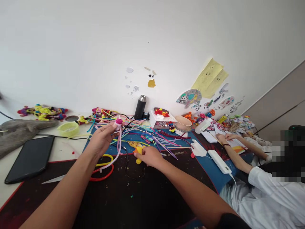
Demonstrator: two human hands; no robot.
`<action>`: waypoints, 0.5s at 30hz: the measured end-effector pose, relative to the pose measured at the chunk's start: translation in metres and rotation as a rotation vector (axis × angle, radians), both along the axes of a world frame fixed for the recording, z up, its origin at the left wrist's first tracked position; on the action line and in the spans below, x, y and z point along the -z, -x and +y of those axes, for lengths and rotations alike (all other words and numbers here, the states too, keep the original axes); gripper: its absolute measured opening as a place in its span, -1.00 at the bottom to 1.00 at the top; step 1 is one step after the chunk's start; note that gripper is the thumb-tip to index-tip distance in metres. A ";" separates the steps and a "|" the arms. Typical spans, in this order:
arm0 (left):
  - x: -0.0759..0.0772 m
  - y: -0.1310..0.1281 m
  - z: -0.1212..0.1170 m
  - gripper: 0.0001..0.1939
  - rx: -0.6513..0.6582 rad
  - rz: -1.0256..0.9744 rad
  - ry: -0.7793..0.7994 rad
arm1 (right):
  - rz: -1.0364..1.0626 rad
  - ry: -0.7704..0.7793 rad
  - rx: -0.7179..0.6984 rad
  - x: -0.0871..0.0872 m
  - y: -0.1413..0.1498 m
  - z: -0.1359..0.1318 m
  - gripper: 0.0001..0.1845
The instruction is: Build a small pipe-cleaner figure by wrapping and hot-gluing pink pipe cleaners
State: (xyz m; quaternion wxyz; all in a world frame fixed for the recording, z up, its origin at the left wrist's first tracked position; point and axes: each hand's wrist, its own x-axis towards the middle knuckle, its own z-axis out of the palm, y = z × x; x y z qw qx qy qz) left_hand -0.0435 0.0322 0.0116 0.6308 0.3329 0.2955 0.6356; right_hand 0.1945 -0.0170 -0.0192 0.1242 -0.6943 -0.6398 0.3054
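Observation:
Raised over the mat, my left hand (105, 136) pinches a small pipe-cleaner piece (118, 123) with a magenta and pale pink top. Long pale pink stems hang down from it towards the mat. My right hand (151, 157) is wrapped round a yellow glue gun (138, 152) with an orange part, its front pointing left and up. The two hands are apart, with the glue gun lower and to the right of the pipe-cleaner piece. Below my left hand lie scissors (103, 174) with red and yellow handles, partly hidden by my forearm.
Loose pipe cleaners (164, 140) cover the back of the dark mat (133, 203). Behind them stand a black flask (140, 107) and a white box (163, 121). A black tablet (30, 159) lies left. At right, a co-worker's arms (234, 156) rest near a white power strip (219, 161).

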 end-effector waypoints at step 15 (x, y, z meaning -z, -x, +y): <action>0.018 0.000 0.006 -0.66 0.039 0.033 0.018 | 0.955 0.130 0.176 0.024 -0.013 -0.020 -0.42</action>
